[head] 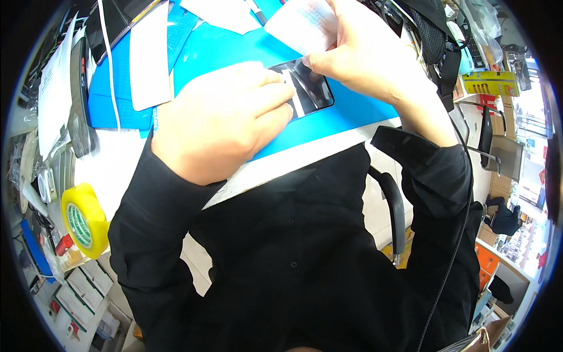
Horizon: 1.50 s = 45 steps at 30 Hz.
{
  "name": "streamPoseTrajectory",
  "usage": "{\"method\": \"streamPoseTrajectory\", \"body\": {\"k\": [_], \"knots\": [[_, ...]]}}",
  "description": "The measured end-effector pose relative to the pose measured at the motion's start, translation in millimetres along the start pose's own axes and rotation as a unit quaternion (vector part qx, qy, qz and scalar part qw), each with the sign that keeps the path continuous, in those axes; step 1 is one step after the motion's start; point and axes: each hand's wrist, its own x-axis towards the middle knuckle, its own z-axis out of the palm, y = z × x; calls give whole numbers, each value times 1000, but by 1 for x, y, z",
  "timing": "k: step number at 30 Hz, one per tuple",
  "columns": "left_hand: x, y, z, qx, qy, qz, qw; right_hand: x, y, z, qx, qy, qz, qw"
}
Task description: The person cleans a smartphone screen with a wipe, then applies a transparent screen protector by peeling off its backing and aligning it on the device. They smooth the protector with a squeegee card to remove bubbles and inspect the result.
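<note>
A smartphone [314,90] with a dark, glossy screen lies on a blue work mat [325,121] before me. White streaks cross its screen, perhaps reflections. My left hand [224,121] covers the phone's left part, its fingers bent together over the screen. From the far right reaches my right hand [358,55], its thumb tip at the phone's far edge. Most of its other fingers are hidden. Right beside that hand is a white sheet or packet [301,26] with faint print; whether the fingers pinch it cannot be told.
A white card or flat box [149,57] lies on blue perforated pads [118,103], near a white cable [107,57]. At the left stand a yellow tape roll [85,222] and papers [55,94]. A marker [257,12] lies beyond the phone. A person [503,215] sits far right.
</note>
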Motion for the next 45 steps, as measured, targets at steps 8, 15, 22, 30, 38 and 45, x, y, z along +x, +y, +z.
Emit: {"method": "streamPoseTrajectory", "body": {"k": [8, 15, 22, 30, 38, 45], "knots": [[6, 0, 6, -9, 23, 6, 1000, -16, -4, -10, -15, -4, 34, 999], [7, 1, 12, -3, 52, 5, 999, -12, -4, -11, 9, -10, 26, 1000], [12, 6, 17, 2, 53, 7, 999, -11, -4, -14, 32, -4, 37, 999], [22, 6, 12, -25, -10, -5, 1000, -12, 15, -19, 114, -17, -46, 992], [33, 10, 13, -35, -3, -5, 999, 8, 34, -37, 182, -109, -68, 975], [38, 8, 17, -52, -5, 4, 999, -1, 52, 8, 138, 72, -122, 980]]}}
